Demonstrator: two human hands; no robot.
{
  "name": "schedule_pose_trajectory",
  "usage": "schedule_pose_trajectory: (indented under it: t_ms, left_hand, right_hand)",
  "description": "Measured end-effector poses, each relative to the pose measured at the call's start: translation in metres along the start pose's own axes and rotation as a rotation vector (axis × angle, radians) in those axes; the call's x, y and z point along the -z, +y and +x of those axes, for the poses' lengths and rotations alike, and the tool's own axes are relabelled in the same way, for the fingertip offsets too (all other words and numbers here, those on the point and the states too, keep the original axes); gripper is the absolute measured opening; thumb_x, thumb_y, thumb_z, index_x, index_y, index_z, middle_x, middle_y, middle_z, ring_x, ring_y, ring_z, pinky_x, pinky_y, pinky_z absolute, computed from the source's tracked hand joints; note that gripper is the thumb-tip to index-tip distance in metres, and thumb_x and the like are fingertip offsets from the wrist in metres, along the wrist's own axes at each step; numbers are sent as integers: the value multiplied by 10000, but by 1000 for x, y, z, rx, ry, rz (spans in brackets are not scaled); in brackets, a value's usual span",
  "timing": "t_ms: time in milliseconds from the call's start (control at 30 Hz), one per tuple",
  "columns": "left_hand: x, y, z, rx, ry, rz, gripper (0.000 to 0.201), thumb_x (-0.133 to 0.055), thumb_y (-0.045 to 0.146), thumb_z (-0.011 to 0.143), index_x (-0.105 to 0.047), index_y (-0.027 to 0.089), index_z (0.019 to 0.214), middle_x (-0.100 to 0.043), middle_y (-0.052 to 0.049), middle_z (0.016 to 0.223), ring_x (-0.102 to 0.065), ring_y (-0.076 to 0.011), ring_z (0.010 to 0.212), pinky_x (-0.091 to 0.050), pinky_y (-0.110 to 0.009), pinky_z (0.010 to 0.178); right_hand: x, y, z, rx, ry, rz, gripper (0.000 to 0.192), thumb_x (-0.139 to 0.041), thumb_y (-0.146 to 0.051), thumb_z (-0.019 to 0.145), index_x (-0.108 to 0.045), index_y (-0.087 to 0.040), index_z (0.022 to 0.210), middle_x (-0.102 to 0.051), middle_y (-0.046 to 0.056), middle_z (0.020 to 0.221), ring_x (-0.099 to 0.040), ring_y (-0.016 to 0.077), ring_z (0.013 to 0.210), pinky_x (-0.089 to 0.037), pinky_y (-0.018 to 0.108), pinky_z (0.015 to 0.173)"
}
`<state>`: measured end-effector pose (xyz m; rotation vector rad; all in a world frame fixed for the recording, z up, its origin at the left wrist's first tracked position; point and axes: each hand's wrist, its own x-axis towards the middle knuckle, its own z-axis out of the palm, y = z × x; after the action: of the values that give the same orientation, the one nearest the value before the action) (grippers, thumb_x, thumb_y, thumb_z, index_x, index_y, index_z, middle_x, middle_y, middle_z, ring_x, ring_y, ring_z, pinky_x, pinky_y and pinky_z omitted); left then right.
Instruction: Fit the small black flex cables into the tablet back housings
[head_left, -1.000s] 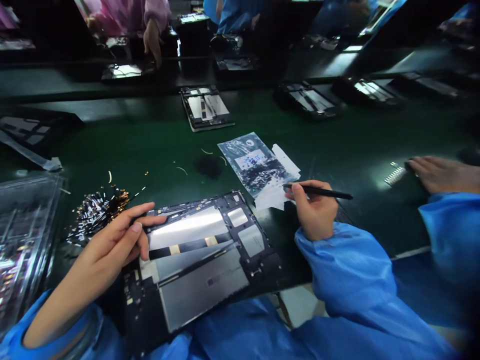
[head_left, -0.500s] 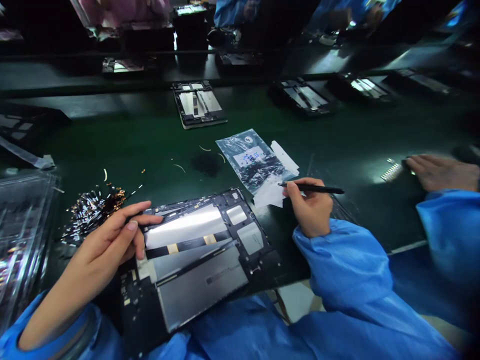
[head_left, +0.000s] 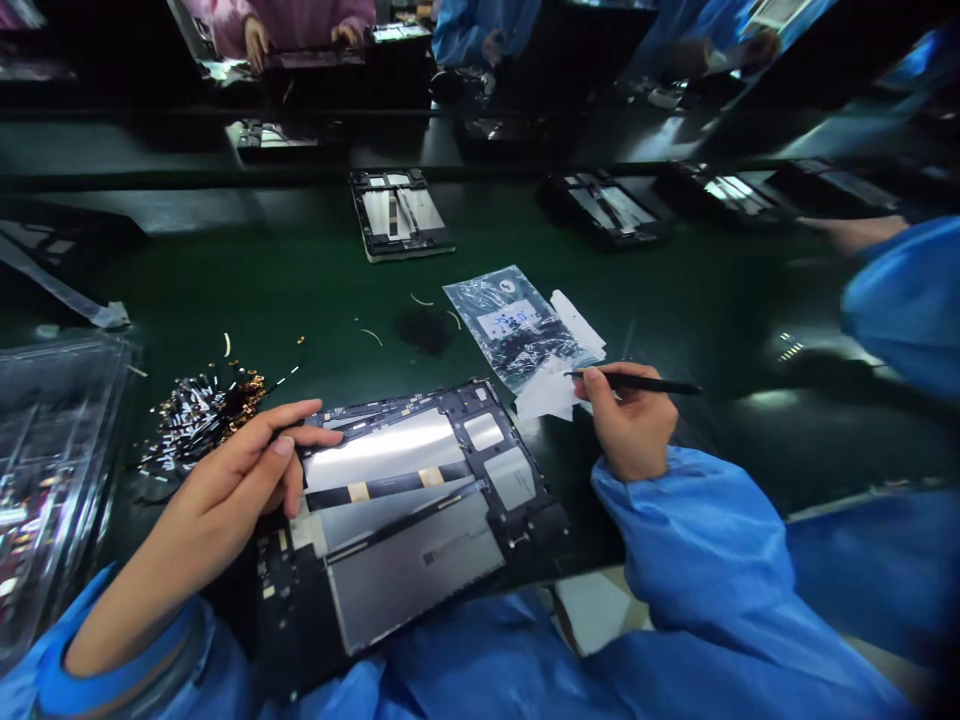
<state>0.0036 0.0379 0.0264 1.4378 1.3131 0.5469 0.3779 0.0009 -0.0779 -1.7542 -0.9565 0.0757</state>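
An opened tablet chassis (head_left: 420, 520) with silver battery cells and a black frame lies at the near edge of the green bench. My left hand (head_left: 240, 480) rests on its upper left corner, fingertips pinched together on a thin dark part there. My right hand (head_left: 626, 425) sits just right of the tablet and holds a slim black tool (head_left: 645, 384) like a pen, its tip over white paper slips (head_left: 551, 395). A clear anti-static bag (head_left: 510, 325) with a printed label lies just beyond.
A heap of small gold and black parts (head_left: 199, 415) lies left of the tablet, beside clear plastic trays (head_left: 52, 470). More opened tablets (head_left: 397, 212) sit further along the belt. A co-worker's blue sleeve (head_left: 904, 300) reaches in at right; other people work at the far side.
The co-worker's hand at the right has lifted off the bench and drawn back, leaving only the sleeve in view. My own hands have barely shifted.
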Motion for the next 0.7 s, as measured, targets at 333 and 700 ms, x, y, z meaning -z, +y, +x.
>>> schedule_pose_trajectory:
  t_ms: [333, 700]
  left_hand:
    - [0, -1, 0, -44, 10, 69, 412, -438, 471, 896, -538, 249, 1228, -568, 4, 574, -637, -205, 804, -518, -272, 696]
    - [-1, -3, 2, -91, 8, -4, 448, -436, 424, 917, -427, 248, 1329, -683, -12, 787, -488, -94, 483, -493, -249, 607]
  right_hand:
    - [1, 5, 1, 8, -7, -79, 278, -663, -449, 759, -619, -190, 851, -648, 23, 737, -643, 186, 641, -527, 333, 615]
    - [3, -34, -11, -68, -54, 164, 338, -709, -499, 720, -602, -197, 825, -674, 30, 716, -686, 204, 622, -594, 374, 633]
